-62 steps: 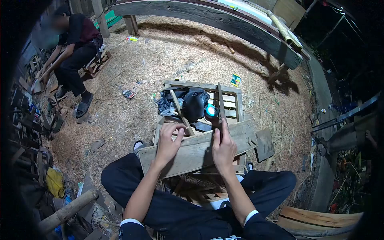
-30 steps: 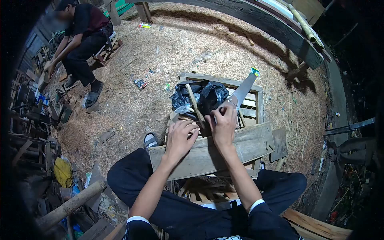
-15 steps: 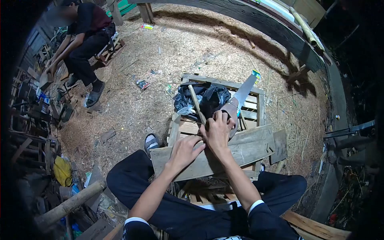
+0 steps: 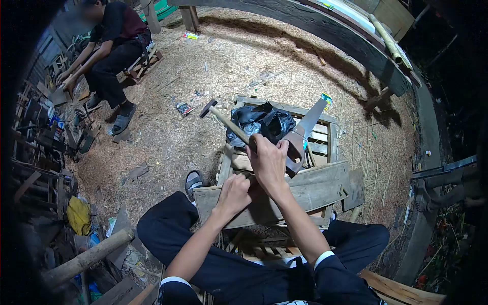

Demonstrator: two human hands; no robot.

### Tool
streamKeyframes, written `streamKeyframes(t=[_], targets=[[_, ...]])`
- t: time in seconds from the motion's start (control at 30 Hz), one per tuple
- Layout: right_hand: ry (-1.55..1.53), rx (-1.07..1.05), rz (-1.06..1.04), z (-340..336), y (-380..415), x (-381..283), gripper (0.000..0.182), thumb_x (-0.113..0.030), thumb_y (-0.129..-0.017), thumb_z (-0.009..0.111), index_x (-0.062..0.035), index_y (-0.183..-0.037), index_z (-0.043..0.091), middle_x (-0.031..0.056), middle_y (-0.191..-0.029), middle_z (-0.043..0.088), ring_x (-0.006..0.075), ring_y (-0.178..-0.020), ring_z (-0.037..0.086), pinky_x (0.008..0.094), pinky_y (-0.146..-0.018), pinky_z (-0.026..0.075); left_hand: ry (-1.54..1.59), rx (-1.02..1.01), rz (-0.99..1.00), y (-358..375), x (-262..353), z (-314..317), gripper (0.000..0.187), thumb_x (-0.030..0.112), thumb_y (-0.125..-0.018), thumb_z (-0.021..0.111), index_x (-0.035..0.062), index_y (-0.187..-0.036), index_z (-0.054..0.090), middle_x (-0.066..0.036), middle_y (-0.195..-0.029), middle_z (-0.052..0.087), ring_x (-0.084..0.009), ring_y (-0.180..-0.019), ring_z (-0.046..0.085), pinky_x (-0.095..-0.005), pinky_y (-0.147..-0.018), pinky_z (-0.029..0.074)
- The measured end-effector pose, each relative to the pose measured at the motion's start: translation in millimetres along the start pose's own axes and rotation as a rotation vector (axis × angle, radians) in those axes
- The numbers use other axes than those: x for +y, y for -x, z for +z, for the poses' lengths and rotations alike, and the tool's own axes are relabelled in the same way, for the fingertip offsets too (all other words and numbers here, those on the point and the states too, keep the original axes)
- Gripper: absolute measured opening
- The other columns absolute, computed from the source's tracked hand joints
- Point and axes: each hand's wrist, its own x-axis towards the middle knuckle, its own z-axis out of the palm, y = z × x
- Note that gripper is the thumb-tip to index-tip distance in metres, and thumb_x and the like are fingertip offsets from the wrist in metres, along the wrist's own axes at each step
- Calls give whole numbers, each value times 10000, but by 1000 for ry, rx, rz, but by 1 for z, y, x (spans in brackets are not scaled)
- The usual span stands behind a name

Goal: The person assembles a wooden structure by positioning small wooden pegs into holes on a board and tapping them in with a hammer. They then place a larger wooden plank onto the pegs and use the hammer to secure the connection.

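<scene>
My right hand (image 4: 268, 160) is closed round the end of the wooden handle of a hammer (image 4: 223, 119), whose dark head points to the upper left, past a black plastic bag (image 4: 277, 123). My left hand (image 4: 234, 194) is curled with its fingers pressed together on a grey wooden board (image 4: 300, 195); anything inside it is hidden. A handsaw (image 4: 310, 121) lies just right of my right hand, its blade pointing up and away. Board, bag and saw rest on a slatted wooden pallet (image 4: 331, 140).
A co-worker (image 4: 114, 48) sits at the upper left. A thick beam (image 4: 305, 23) crosses the top. Scrap wood and a yellow bag (image 4: 79, 216) are at the left, beside a round pole (image 4: 91, 258). Wood shavings cover the ground (image 4: 244, 61).
The hammer has swung to the left, its head now showing beyond the pallet. My right hand has moved slightly left and up. My left hand's fingers have curled in.
</scene>
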Motion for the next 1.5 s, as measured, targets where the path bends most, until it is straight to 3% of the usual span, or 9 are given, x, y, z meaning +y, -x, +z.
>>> streamKeyframes(t=[0.3, 0.43, 0.47, 0.7, 0.87, 1.07, 1.23, 1.43, 1.5], targets=[[-461, 107, 349, -76, 81, 5, 430, -174, -972, 667, -14, -1370, 639, 240, -1101, 744, 411, -995, 730, 456, -820, 556, 84, 53, -52, -5, 4, 13, 285, 201, -841, 793, 11, -1052, 771, -183, -1013, 734, -402, -1011, 682, -486, -923, 533], [-614, 79, 658, -108, 107, 23, 399, -134, -975, 685, 29, -1334, 624, 150, -968, 728, 195, -826, 669, 374, -747, 531, 100, 241, 154, -21, 37, -12, 293, 225, -862, 812, 50, -1089, 755, -112, -1145, 716, -323, -1116, 643, -466, -1000, 470], [-621, 259, 607, -104, 113, 33, 378, -167, -993, 691, 44, -1299, 625, 105, -924, 698, 136, -807, 601, 352, -734, 510, 95, 231, 178, -22, 46, -11, 297, 223, -870, 808, 50, -1105, 752, -110, -1166, 716, -321, -1132, 641, -467, -1007, 464], [-587, 193, 782, -162, 181, 70, 377, -230, -1044, 623, 69, -1274, 627, 161, -951, 717, 197, -842, 665, 369, -783, 533, 177, 108, 396, -28, 92, 32, 401, 273, -881, 818, 76, -1222, 740, -131, -1301, 684, -328, -1211, 623, -471, -1061, 441], [-345, 277, 707, -182, 217, 89, 394, -207, -1077, 542, 41, -1379, 586, 243, -1141, 735, 377, -1067, 718, 448, -944, 536, 180, -149, 480, -43, 133, 72, 635, 432, -933, 761, 103, -1455, 609, -200, -1598, 471, -387, -1529, 379, -524, -1256, 289], [-196, 137, 761, -180, 242, 106, 443, -240, -1100, 518, 21, -1454, 569, 305, -1309, 674, 471, -1212, 650, 501, -1021, 513, 40, -57, 512, -75, 162, 110, 693, 528, -944, 710, 136, -1501, 584, -174, -1634, 445, -374, -1549, 353, -527, -1276, 247], [-124, 127, 673, -182, 243, 111, 450, -226, -1105, 515, 34, -1470, 556, 310, -1287, 677, 459, -1171, 673, 490, -992, 528, -42, -13, 504, -76, 161, 114, 685, 567, -943, 689, 173, -1498, 605, -135, -1661, 430, -337, -1572, 330, -511, -1285, 239], [-124, 403, 557, -175, 244, 102, 427, -203, -1117, 503, -12, -1495, 555, 279, -1173, 715, 437, -1019, 715, 478, -853, 554, -16, -25, 469, -77, 161, 113, 818, 557, -907, 731, 56, -1524, 538, -133, -1656, 443, -314, -1569, 346, -494, -1289, 239], [-164, 229, 668, -167, 251, 109, 434, -220, -1118, 494, 3, -1484, 561, 283, -1189, 715, 454, -1059, 706, 482, -876, 551, -17, -13, 477, -77, 161, 116, 838, 553, -900, 739, 37, -1526, 527, -130, -1655, 446, -310, -1568, 348, -491, -1290, 239]])
